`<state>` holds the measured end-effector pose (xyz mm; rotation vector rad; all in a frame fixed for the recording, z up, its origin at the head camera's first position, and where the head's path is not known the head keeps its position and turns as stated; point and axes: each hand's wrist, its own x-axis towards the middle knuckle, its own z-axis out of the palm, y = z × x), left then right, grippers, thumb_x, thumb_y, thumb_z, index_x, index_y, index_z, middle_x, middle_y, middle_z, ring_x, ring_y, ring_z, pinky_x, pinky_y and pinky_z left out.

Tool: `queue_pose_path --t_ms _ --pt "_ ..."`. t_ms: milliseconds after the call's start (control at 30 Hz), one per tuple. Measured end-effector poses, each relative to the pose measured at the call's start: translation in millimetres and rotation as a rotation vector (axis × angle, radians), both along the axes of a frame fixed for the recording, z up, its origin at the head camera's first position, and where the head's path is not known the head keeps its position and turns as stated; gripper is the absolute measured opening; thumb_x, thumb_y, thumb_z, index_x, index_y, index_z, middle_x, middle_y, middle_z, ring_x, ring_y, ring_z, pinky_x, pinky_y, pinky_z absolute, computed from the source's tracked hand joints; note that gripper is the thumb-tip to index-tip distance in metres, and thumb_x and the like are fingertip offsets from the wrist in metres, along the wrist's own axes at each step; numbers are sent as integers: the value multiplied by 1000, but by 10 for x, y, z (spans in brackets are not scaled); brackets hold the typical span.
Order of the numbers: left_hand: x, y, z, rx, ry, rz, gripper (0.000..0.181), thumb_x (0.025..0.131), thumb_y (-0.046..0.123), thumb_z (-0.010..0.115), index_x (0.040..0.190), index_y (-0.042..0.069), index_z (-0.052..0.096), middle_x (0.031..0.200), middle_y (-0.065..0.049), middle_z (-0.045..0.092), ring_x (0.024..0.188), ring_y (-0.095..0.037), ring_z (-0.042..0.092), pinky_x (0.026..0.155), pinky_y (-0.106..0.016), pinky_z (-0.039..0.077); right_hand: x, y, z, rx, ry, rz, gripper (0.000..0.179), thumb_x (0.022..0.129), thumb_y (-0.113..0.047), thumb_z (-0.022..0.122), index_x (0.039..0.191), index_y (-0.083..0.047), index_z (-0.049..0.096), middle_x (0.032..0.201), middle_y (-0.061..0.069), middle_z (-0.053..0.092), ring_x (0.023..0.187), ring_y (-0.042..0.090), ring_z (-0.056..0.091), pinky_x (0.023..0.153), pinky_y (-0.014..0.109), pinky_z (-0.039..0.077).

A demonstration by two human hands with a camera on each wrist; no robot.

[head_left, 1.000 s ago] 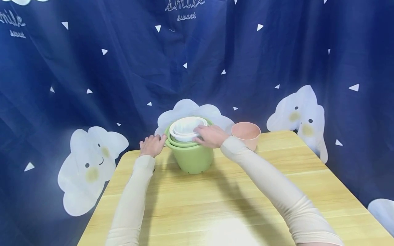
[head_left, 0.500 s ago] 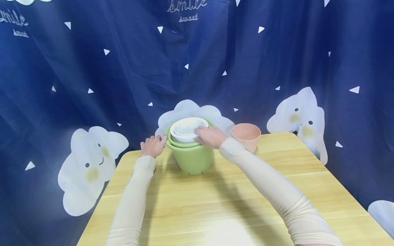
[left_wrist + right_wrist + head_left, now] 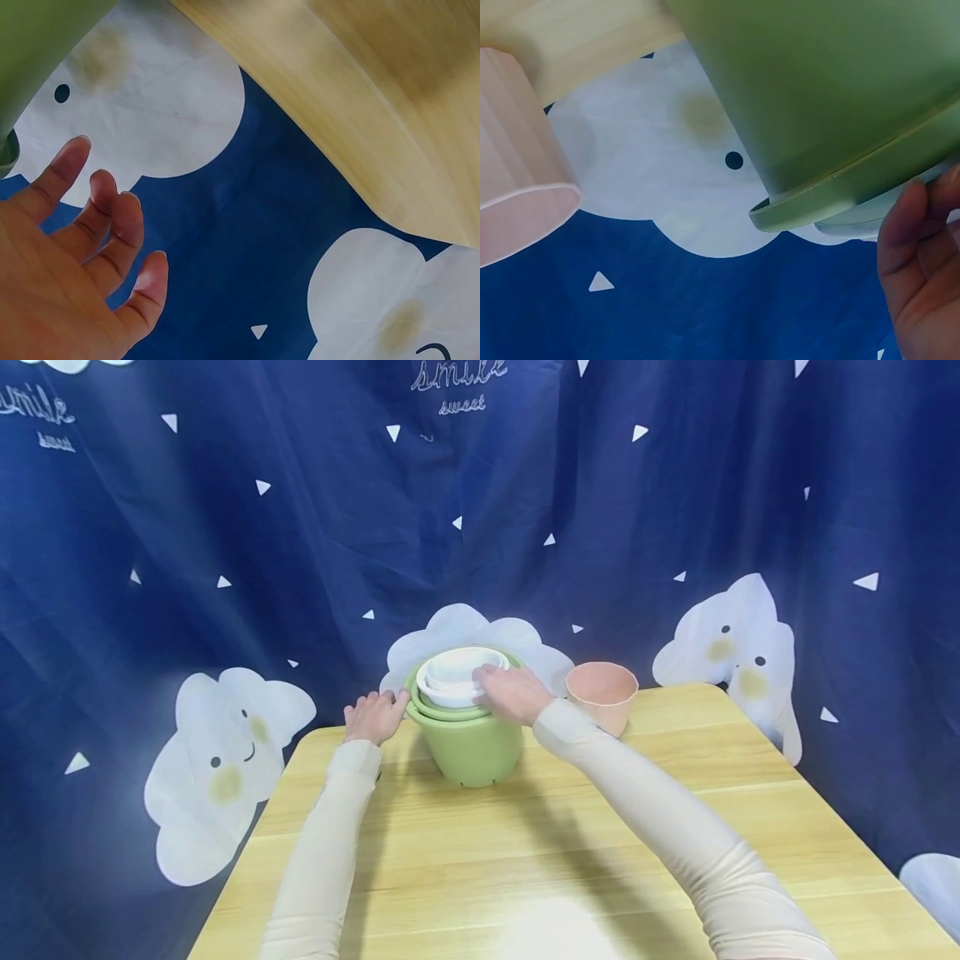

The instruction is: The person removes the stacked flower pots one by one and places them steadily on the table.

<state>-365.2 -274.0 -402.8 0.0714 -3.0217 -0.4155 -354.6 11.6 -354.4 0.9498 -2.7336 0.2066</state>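
Note:
Near the far edge of the table stands a large green flowerpot [image 3: 472,752], upright, with a second green rim nested inside it. White flowerpots [image 3: 452,700], one inside another, sit in its mouth. My right hand [image 3: 516,695] pinches the right side of the white rims, fingertips reaching over the edge. In the right wrist view its bent fingers [image 3: 904,225] show just past the green lip. At the left of the green pot, my left hand [image 3: 375,718] has its thumb at the rim. Its other fingers [image 3: 120,232] are spread loosely, away from the pot wall.
A pink flowerpot [image 3: 603,693] with a faceted rim stands behind my right forearm, right of the green pot. The wooden table [image 3: 450,877] ends just beyond the pots. A dark blue curtain [image 3: 510,577] with white clouds hangs behind it.
The head view has shifted very slightly. Both hands and the pots keep almost the same places, the right hand still at the white rims.

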Motion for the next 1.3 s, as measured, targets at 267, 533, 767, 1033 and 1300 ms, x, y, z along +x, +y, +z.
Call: queue_pose_path --t_ms 267,533,767,1033,1300 --pt "30 22 22 -5 11 13 80 103 62 14 133 5 62 129 -25 61 121 -46 54 101 -65 35 0 1 1 -19 49 -16 31 98 -36 68 116 -12 58 107 2 64 81 28 69 73 46 56" --pt "2 -11 16 0 1 20 81 102 63 13 130 5 62 129 -24 60 121 -46 54 101 -66 34 -1 -9 71 -48 83 -22 44 92 -40 76 119 -12 55 109 4 62 83 29 69 71 46 54" --pt "14 10 -2 -8 15 21 80 102 62 14 127 4 63 129 -24 62 121 -46 55 101 -67 35 -20 23 165 -2 93 13 48 88 -36 80 121 -11 56 114 5 65 89 30 71 75 47 56" --pt "16 15 21 -29 24 10 81 101 63 14 133 5 61 131 -25 60 122 -46 53 103 -67 34 -72 83 284 37 52 40 47 89 -44 76 121 -13 60 114 3 67 93 29 71 81 50 55" --pt "4 -16 1 -34 29 7 82 101 63 14 136 4 60 132 -25 59 122 -46 52 103 -68 34 -63 112 320 40 106 86 32 102 -40 58 115 -11 62 106 5 67 92 31 70 83 50 54"
